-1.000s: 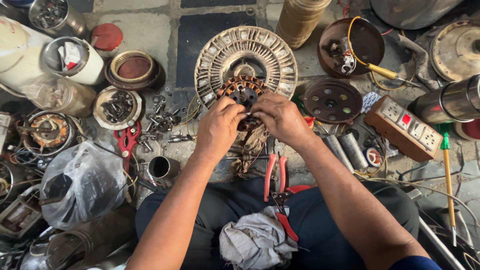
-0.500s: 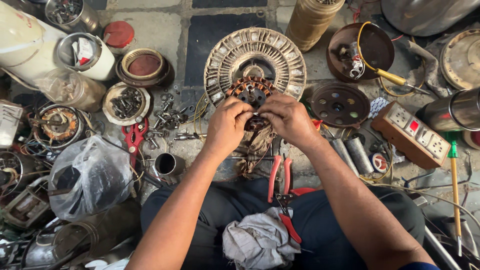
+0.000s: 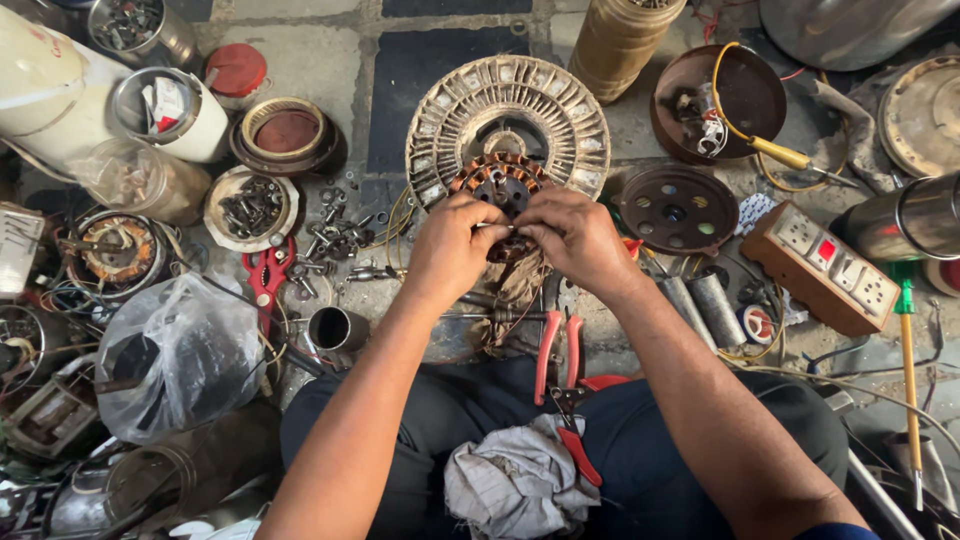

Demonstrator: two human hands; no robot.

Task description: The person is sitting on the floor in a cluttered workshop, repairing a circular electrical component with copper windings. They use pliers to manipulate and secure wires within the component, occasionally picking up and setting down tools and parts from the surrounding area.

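A round copper-wound motor stator (image 3: 497,186) stands on the floor in front of a larger ribbed metal rotor housing (image 3: 508,112). My left hand (image 3: 452,248) and my right hand (image 3: 574,238) meet at the stator's near edge, fingers pinched together on its windings and thin wires. Loose copper wire (image 3: 512,296) hangs below the hands. What exactly the fingertips hold is hidden.
Red-handled pliers (image 3: 558,352) and a grey rag (image 3: 520,480) lie by my lap. A tray of bolts (image 3: 250,208), red cutters (image 3: 266,275), tins, a plastic bag (image 3: 170,350) sit left. A switch box (image 3: 826,266), metal discs (image 3: 676,208) and a screwdriver (image 3: 910,370) sit right.
Both hands have drawn closer together at the stator's near edge. The view has shifted slightly, so everything sits a little lower and to the right.
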